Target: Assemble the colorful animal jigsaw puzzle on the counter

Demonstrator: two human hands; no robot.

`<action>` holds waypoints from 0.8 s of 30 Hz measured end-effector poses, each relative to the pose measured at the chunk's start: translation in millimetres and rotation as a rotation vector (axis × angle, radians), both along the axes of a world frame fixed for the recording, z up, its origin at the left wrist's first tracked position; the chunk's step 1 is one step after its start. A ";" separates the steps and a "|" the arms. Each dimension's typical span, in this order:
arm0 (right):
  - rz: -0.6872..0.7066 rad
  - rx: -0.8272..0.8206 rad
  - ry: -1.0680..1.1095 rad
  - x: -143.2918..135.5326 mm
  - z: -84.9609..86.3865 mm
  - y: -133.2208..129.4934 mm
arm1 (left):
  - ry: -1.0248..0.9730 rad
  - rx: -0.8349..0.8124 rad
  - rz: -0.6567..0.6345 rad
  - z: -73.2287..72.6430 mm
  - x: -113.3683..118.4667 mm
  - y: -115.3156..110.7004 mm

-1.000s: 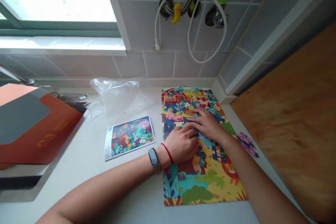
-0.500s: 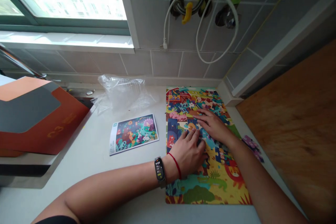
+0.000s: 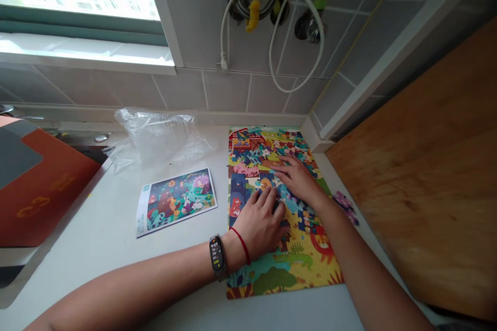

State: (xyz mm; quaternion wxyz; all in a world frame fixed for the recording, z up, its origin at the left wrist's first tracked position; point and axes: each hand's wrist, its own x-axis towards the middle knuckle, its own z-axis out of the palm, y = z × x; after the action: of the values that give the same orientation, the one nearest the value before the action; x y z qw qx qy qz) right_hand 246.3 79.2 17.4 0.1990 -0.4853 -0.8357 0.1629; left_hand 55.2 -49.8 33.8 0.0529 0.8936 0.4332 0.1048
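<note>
A colourful illustrated board (image 3: pixel 272 274) lies on the white counter, with many loose jigsaw pieces spread over its middle and far part. My left hand (image 3: pixel 261 222), with a red string and a dark band at the wrist, rests palm down on pieces near the board's centre, fingers somewhat bent and apart. Just beyond it and to the right, my right hand (image 3: pixel 298 178) lies over other pieces with its fingers stretched toward the left. What is under either palm is hidden. Left of the board sits a picture card (image 3: pixel 180 199) showing animals in a dark scene.
Crumpled clear plastic (image 3: pixel 155 134) lies behind the card. An orange and grey box (image 3: pixel 50 181) stands at the left. Purple pieces (image 3: pixel 345 206) lie right of the board, beside a wooden panel (image 3: pixel 419 165). A white cable (image 3: pixel 322 36) hangs on the tiled wall.
The whole view has shifted, so the board, card and box appear further left. Both hands stay at nearly the same places on the board.
</note>
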 end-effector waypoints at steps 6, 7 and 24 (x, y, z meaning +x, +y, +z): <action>0.098 -0.077 -0.052 3.5 3.4 -4.5 | -0.034 -0.010 0.014 -2.9 1.5 -0.5; 0.115 -0.099 -0.068 4.5 4.0 -5.0 | -0.033 -0.005 0.014 -3.3 1.7 -0.5; -0.016 0.063 0.027 3.5 1.2 0.5 | -0.017 0.023 0.009 -10.7 2.1 -1.9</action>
State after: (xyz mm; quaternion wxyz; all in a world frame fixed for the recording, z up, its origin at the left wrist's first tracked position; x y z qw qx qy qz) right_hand 249.8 79.7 18.6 0.2267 -0.4833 -0.8337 0.1416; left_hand 57.3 -51.7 23.1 0.0460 0.8912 0.4356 0.1177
